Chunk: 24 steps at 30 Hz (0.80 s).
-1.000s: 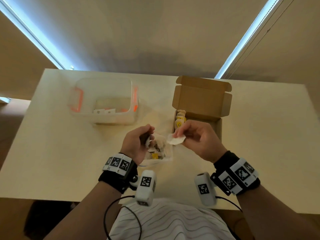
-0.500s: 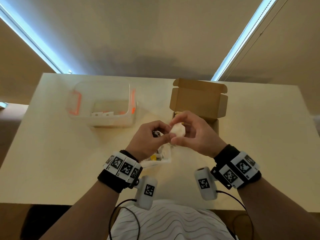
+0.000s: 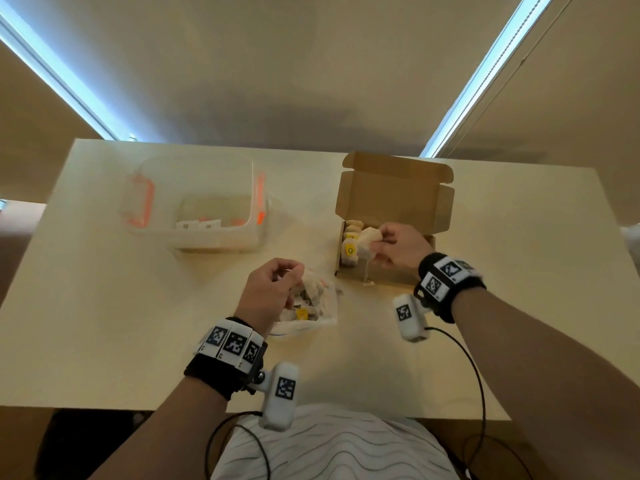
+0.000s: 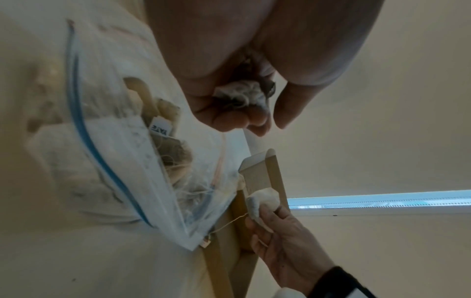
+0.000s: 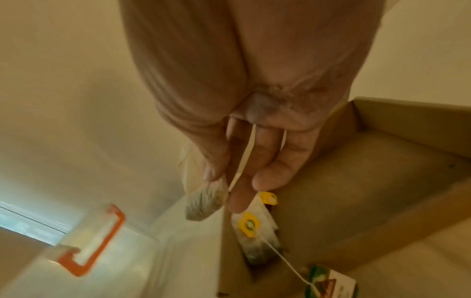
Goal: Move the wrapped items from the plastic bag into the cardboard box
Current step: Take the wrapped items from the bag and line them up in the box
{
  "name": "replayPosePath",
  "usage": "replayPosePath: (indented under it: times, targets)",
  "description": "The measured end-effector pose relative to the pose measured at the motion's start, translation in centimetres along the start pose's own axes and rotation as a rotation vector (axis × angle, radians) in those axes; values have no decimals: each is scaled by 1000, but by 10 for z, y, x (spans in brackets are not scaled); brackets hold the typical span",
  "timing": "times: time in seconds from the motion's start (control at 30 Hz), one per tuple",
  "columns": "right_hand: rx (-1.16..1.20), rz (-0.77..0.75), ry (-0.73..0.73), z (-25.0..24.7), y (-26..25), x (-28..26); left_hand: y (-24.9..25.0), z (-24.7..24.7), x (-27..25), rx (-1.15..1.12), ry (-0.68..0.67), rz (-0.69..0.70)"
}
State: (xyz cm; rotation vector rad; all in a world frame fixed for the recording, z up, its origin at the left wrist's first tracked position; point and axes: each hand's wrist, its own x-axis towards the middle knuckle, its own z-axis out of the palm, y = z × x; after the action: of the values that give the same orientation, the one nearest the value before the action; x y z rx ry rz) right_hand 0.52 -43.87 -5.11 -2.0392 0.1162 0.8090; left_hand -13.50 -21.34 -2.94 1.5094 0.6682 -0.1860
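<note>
Our right hand (image 3: pixel 394 245) pinches a teabag (image 3: pixel 369 239) over the box (image 3: pixel 391 199); left hand (image 3: pixel 270 292) clutches another at the bag (image 3: pixel 311 306), 7 o'clock of it. Next: drop it in.

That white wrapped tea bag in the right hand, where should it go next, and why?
Probably lowered and released into the open brown cardboard box: the right hand pinches the white wrapped tea bag just above it, beside the yellow-tagged bags already inside.
</note>
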Motion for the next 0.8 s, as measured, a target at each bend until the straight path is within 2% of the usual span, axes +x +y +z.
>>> replayPosePath:
  times: [0.23, 0.4, 0.63, 0.8]
  targets:
    - [-233, 111, -140, 27, 17, 50, -15, -16, -4, -38, 46, -62]
    - [-595, 37, -12, 41, 20, 57, -17, -19, -3, -33, 49, -53]
    - [-384, 94, 158, 20, 40, 43, -14, -14, 2, -19, 30, -54]
    - [-523, 120, 14, 29, 55, 39, -14, -8, 8, 17, 7, -49]
